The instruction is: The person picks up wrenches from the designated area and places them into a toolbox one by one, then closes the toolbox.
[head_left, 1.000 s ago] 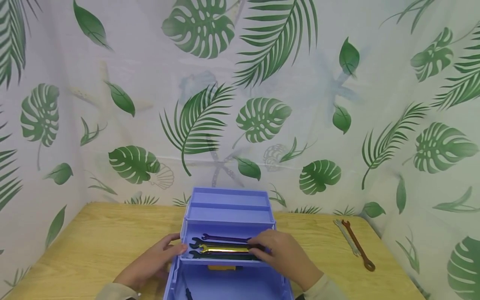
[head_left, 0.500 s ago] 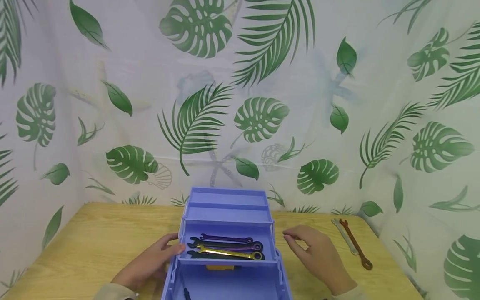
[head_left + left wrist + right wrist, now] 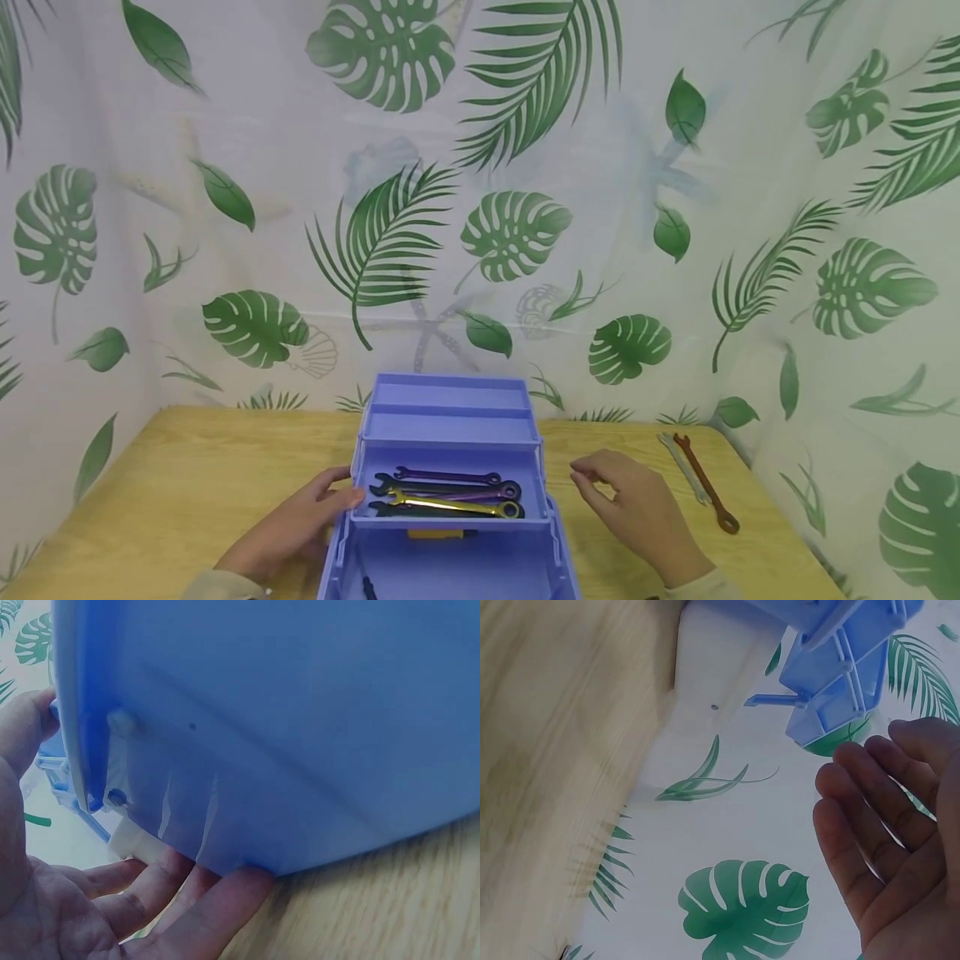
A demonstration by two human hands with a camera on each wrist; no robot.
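Note:
A blue toolbox [image 3: 480, 571] stands with its stepped trays raised. Several wrenches lie side by side in the middle tray [image 3: 531, 467], among them a gold wrench [image 3: 442, 503], a small purple wrench [image 3: 450, 477] and black ones. My left hand [image 3: 296, 525] holds the toolbox's left side. In the left wrist view its thumb is at an edge and its fingertips [image 3: 251, 889] rest low against the blue wall [image 3: 315, 750]. To the right of the toolbox, my right hand [image 3: 637, 512] hovers apart from it with loosely bent fingers and nothing in them.
A silver wrench [image 3: 684, 471] and a reddish-brown wrench [image 3: 708, 487] lie on the wooden table [image 3: 225, 458] at the right. Inside the toolbox's base are a thin dark-handled tool [image 3: 367, 586] and a yellow object [image 3: 435, 534], partly hidden. A leaf-print cloth [image 3: 555, 350] hangs behind.
My right hand has let go of the gold wrench area in the tray and moved right, off the toolbox. My left hand has stayed at the toolbox's side. The head view has shifted slightly.

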